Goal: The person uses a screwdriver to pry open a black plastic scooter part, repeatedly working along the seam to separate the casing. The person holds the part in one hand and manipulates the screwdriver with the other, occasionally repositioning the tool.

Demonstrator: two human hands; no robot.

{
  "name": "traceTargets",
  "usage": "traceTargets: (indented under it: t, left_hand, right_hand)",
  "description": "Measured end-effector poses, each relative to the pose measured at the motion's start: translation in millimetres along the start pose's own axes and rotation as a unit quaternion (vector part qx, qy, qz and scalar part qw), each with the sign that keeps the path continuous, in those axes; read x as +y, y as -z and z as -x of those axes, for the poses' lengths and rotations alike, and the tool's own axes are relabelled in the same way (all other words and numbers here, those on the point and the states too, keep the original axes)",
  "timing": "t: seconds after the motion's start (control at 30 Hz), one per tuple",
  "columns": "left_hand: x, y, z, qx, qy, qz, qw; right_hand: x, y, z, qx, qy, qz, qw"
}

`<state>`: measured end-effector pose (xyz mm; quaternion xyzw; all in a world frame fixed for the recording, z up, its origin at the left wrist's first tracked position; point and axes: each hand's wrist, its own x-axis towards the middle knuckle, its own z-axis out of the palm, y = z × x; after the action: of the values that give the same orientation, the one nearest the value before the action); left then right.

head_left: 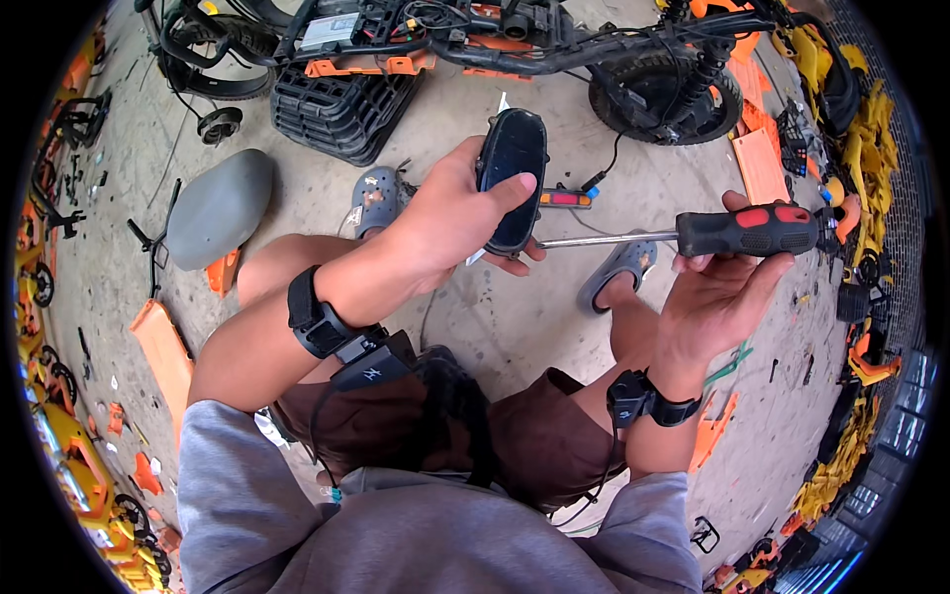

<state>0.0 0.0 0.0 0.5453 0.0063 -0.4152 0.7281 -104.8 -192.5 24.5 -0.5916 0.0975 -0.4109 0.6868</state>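
Note:
My left hand (445, 218) is closed around a black oval part with a glossy dark face (515, 173), its thumb pressed on that face. It looks like a display unit or lamp, but its exact kind is unclear. In my right hand (720, 302) lies a screwdriver (747, 231) with a thick black-and-red handle, held level by the fingers and thumb. Its metal shaft points left, ending beside my left fingertips near the lower edge of the oval part. Whether the tip touches the part cannot be made out.
Ahead stands a stripped two-wheeler frame (524, 59) with a black crate (341, 114) below it. A grey seat-like shell (220, 208) and an orange panel (163, 361) lie left. Yellow parts (876, 163) pile up at right. A small red-and-yellow light (566, 199) lies behind the oval part.

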Motion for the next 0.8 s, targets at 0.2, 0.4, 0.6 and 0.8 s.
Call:
traceTargets:
  t: [0.2, 0.4, 0.6, 0.8]
  left_hand:
    - [-1.8, -0.7, -1.8, 0.01, -0.012, -0.003, 1.0]
    - [-0.3, -1.3, -0.2, 0.013, -0.01, -0.008, 1.0]
    - [0.0, -1.6, -0.8, 0.017, -0.017, -0.011, 1.0]
    - [0.6, -1.5, 0.3, 0.016, -0.012, -0.016, 1.0]
  right_hand:
    - [0.2, 1.4, 2.1, -0.03, 0.017, -0.003, 0.999]
    - [0.1, 1.0, 6.4, -0.061, 0.013, -0.006, 0.998]
    - [0.6, 3.0, 8.6, -0.073, -0.003, -0.023, 0.997]
    - [0.8, 3.7, 9.2, -0.084, -0.008, -0.017, 0.996]
